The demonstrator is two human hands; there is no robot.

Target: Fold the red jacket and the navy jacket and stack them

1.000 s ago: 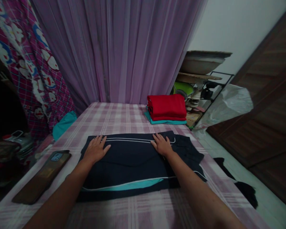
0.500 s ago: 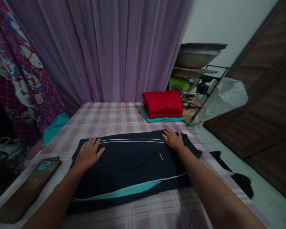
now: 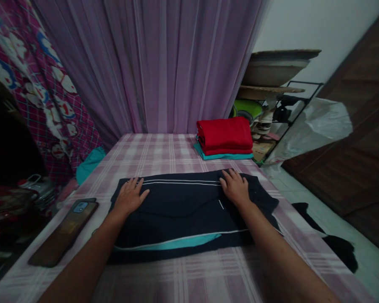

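Note:
A dark navy garment [image 3: 180,210] lies spread on the checked cloth of the table [image 3: 164,155], folded lengthwise, with white stripes along its far edge and a turquoise strip showing near its front edge. It looks like trousers, though I cannot tell for certain. My left hand [image 3: 131,197] rests flat on its far left part, fingers stretched out. Near the far right edge, my right hand [image 3: 235,187] lies on the fabric with its fingers spread. Neither hand grips anything. Beyond the garment sits a stack of folded cloth, red [image 3: 225,135] on top of turquoise [image 3: 224,156].
A phone [image 3: 65,233] lies at the table's left side. Purple curtains [image 3: 164,67] hang behind. On the right stand a rack [image 3: 298,111] with basins and a plastic bag [image 3: 322,126], and a dark cloth [image 3: 341,248] is on the floor.
The view has shifted slightly, so everything appears further right. My right hand's fingers are a little more spread on the garment; my left hand stays flat on it.

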